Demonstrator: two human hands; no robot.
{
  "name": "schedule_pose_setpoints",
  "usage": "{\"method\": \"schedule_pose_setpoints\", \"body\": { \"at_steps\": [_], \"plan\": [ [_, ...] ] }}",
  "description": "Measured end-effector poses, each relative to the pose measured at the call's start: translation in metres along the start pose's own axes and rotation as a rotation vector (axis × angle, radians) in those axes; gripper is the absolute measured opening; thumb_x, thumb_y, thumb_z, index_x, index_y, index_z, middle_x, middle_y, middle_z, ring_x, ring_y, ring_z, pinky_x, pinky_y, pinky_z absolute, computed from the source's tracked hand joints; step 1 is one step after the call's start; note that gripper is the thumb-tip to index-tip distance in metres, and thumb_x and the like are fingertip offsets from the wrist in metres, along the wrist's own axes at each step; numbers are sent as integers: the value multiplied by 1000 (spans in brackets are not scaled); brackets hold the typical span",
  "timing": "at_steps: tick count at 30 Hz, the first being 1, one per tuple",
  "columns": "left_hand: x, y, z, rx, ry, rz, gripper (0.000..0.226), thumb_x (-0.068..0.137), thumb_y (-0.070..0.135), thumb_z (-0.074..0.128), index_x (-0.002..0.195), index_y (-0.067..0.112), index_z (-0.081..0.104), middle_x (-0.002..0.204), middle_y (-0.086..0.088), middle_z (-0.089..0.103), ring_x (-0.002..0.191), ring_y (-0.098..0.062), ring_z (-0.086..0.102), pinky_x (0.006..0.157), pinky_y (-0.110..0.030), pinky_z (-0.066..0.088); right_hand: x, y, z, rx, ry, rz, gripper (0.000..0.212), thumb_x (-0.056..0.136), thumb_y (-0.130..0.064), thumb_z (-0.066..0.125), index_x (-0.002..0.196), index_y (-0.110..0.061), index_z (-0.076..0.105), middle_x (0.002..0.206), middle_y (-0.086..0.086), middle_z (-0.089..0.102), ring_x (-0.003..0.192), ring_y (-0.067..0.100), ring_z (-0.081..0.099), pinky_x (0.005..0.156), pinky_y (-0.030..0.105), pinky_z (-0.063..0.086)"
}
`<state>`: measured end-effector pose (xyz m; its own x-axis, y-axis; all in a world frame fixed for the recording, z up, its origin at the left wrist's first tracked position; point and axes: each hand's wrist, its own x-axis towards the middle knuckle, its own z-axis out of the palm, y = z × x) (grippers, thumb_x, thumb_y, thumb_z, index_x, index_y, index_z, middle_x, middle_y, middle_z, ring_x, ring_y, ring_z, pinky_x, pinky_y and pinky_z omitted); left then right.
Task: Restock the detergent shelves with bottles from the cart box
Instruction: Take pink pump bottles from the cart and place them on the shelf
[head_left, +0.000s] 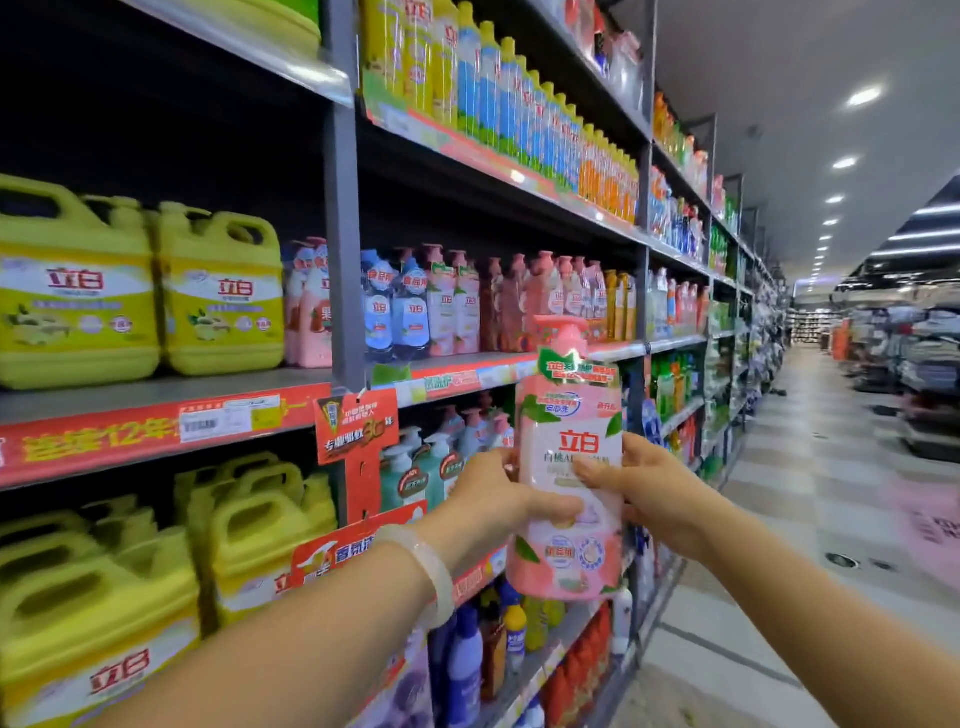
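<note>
A pink pump bottle (569, 467) of detergent is held in the air between both hands, in front of the shelving and just right of the grey upright post (344, 208). The left hand (496, 501) wraps the bottle's left side at about mid-height, thumb across the front of the label and fingers behind; a pale bangle (434, 571) sits on that wrist. The right hand (652, 493) clasps the right side at the same height, thumb pressed on the label and fingertips curling round the back edge. Both grips are closed firmly on the bottle, which juts above and below the hands. Its long axis is upright, pump head at the top, base at the bottom, and the printed front faces the camera. To the left, the middle shelf (156, 400) carries big yellow jugs (140, 296), with more yellow jugs on the shelf beneath; its front edge bears a red price strip (104, 436). Beyond the post, the same level holds rows of pink and blue pump bottles (441, 306), and the shelf above holds tall yellow and blue bottles (498, 93). The shelving runs far down the aisle on the left; the tiled floor (779, 467) stretches away on the right under a ceiling with rows of lights.
</note>
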<state>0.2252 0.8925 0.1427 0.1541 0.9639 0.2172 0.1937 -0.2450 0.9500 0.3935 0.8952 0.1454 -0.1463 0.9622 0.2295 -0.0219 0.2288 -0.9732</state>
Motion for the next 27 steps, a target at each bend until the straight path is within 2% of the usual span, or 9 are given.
{"method": "schedule_pose_setpoints", "body": {
  "at_steps": [3, 5, 7, 10, 14, 16, 19, 23, 27],
  "plan": [
    [53, 7, 4, 38, 42, 49, 39, 63, 5, 85, 88, 22, 60, 82, 7, 68, 68, -4, 66, 53, -15, 53, 58, -2, -20, -16, -34, -45, 30, 83, -8, 67, 111, -9, 59, 100, 6, 72, 78, 17, 70, 56, 25, 57],
    [94, 13, 5, 81, 83, 92, 33, 63, 5, 85, 83, 22, 64, 81, 4, 71, 65, -2, 66, 57, -16, 55, 101, -7, -35, -18, -64, -82, 24, 85, -8, 66, 108, -12, 60, 96, 3, 71, 73, 12, 69, 52, 21, 54],
    [137, 22, 7, 118, 132, 125, 33, 64, 5, 84, 91, 15, 69, 88, -3, 74, 65, -4, 68, 59, -18, 56, 149, -15, -52, -34, -106, -133, 22, 85, -9, 65, 106, -14, 62, 95, 2, 71, 73, 12, 69, 53, 21, 55],
    [199, 42, 11, 143, 216, 160, 39, 65, 1, 83, 101, 7, 68, 89, -3, 72, 58, 1, 66, 53, -13, 54, 224, -30, -76, -22, -183, -211, 17, 85, -9, 65, 100, -15, 64, 96, 3, 73, 73, 11, 70, 54, 20, 54],
    [274, 70, 8, 167, 329, 179, 28, 67, 0, 81, 83, 14, 64, 77, 2, 69, 51, 0, 66, 46, -13, 50, 313, -56, -95, 12, -290, -286, 13, 87, -8, 63, 96, -17, 61, 84, -4, 71, 64, 5, 70, 49, 17, 52],
    [308, 81, 3, 189, 405, 201, 29, 66, 0, 82, 82, 15, 64, 76, 1, 69, 50, 1, 65, 45, -12, 49, 354, -69, -98, 34, -339, -325, 16, 87, -7, 63, 102, -13, 61, 90, 0, 71, 67, 7, 70, 51, 18, 53],
    [349, 88, -7, 213, 492, 224, 28, 66, -3, 81, 83, 14, 65, 73, 2, 69, 49, 1, 65, 45, -12, 49, 411, -77, -91, 73, -369, -376, 35, 84, -4, 65, 118, -2, 58, 107, 12, 69, 85, 19, 69, 67, 26, 59],
    [400, 76, -25, 233, 565, 195, 32, 65, -5, 80, 83, 16, 64, 77, 2, 70, 57, -4, 68, 50, -15, 53, 473, -65, -80, 172, -415, -391, 27, 81, 2, 66, 107, -4, 59, 94, 8, 69, 78, 16, 68, 68, 26, 60],
    [446, 52, -41, 239, 605, 111, 43, 64, -3, 82, 102, 7, 65, 94, -8, 73, 80, -18, 70, 69, -28, 59, 517, -40, -74, 173, -428, -389, 25, 81, 3, 66, 104, -6, 59, 91, 6, 69, 73, 12, 68, 67, 24, 59]
  ]
}}
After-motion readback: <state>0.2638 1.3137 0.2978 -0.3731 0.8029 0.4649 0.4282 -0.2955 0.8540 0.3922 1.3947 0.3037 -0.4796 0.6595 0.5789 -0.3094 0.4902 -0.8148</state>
